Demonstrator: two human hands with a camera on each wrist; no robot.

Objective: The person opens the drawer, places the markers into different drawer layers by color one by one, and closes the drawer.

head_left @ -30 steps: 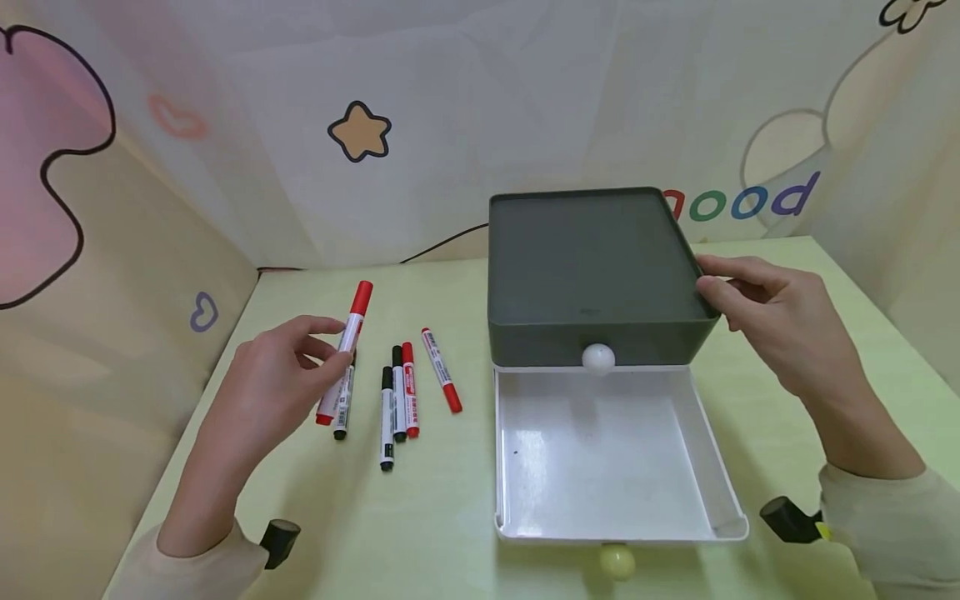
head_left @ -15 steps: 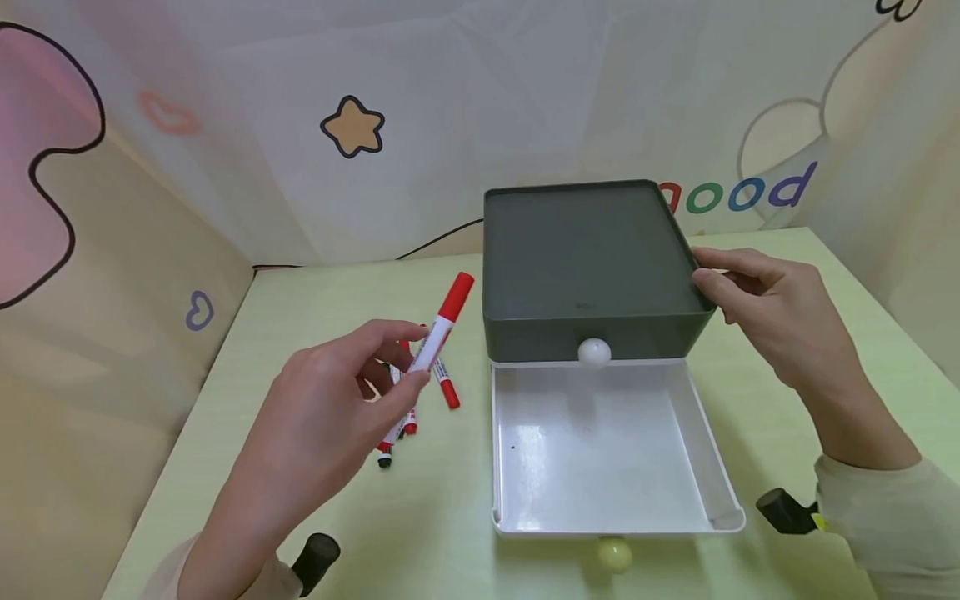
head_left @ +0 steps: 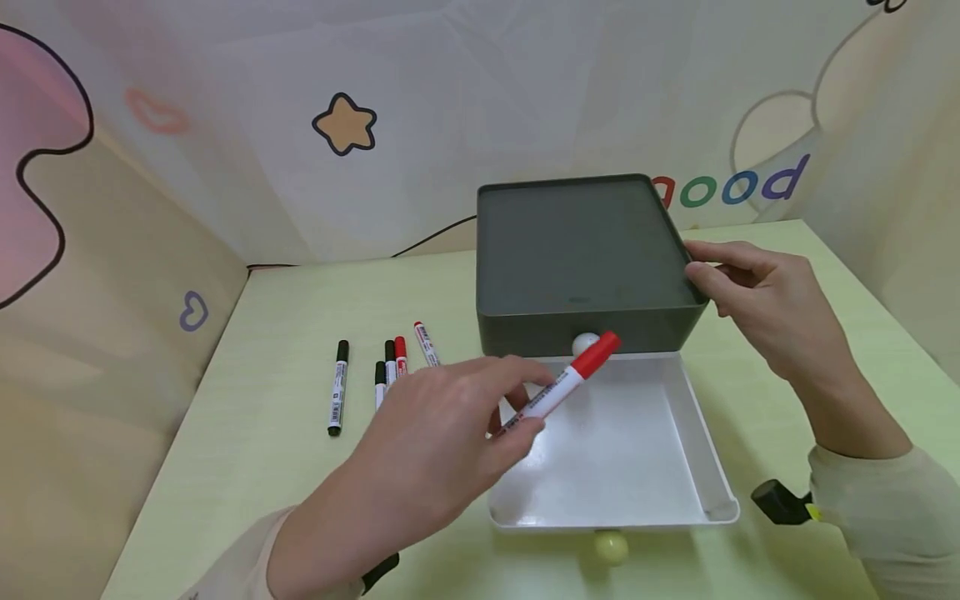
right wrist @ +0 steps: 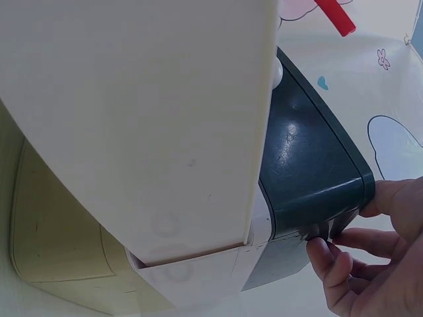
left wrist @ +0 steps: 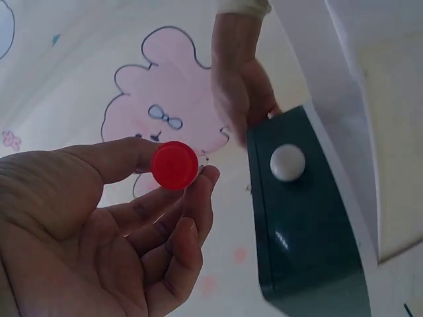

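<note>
My left hand [head_left: 442, 442] pinches a red-capped white marker [head_left: 555, 393] between thumb and fingers. The marker slants over the left part of a pulled-out white drawer [head_left: 607, 492], its red cap up and to the right. In the left wrist view, the round end of the red cap [left wrist: 175, 165] faces the camera. My right hand [head_left: 772, 312] grips the right edge of the dark green drawer box [head_left: 577, 250]. Thumb and fingers of the right hand [right wrist: 377, 257] meet at the box's corner in the right wrist view.
Several markers with black or red caps lie on the table left of the drawer, including a black-capped one [head_left: 339, 387]; my left hand partly hides others. A white knob [left wrist: 287, 163] sits on the green front. A yellowish knob [head_left: 611, 547] shows below the drawer front.
My left hand has carried the red-capped marker rightward from beside the other markers to over the drawer, tilting it further over. My right hand keeps its grip on the box.
</note>
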